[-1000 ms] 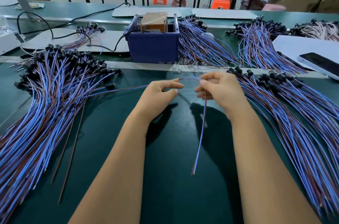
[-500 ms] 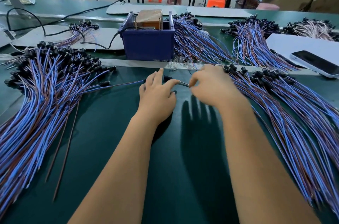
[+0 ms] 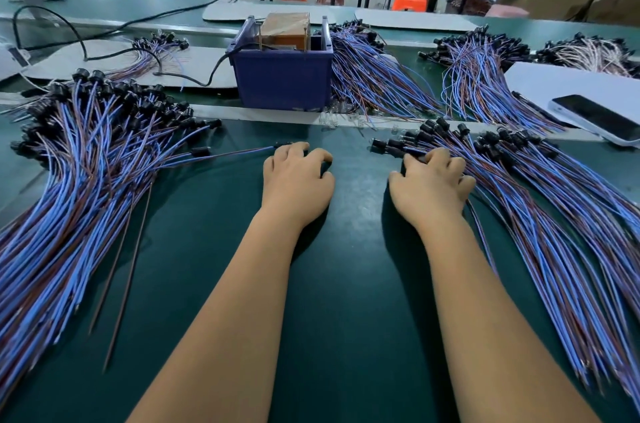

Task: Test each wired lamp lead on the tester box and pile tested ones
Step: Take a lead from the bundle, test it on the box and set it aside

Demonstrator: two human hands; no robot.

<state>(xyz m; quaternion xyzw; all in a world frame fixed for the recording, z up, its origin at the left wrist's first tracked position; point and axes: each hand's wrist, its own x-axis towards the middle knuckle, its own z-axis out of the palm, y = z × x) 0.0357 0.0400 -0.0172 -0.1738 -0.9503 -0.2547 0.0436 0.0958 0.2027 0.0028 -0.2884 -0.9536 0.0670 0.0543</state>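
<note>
- Left hand (image 3: 298,180) is laid palm-down on the green bench mat (image 3: 339,301), in front of the blue tester box (image 3: 282,76); its fingers are curled, and a single lamp lead (image 3: 239,152) is seen reaching its fingertips from the left, though a firm pinch cannot be confirmed.
- Right hand (image 3: 431,185) is placed in front and to the right of the tester box, fingers bent down onto the near edge of the right-hand pile of leads (image 3: 554,201); whether one lead is gripped cannot be told.
- A larger pile of blue and brown leads (image 3: 76,180) with black sockets is spread to the left of the tester box.
- Further bundles (image 3: 370,76) are heaped just right of the tester box.
- A black cable (image 3: 194,78) is run into the tester box from the left.
- A phone (image 3: 599,119) is set face-up far to the right of the tester box.
</note>
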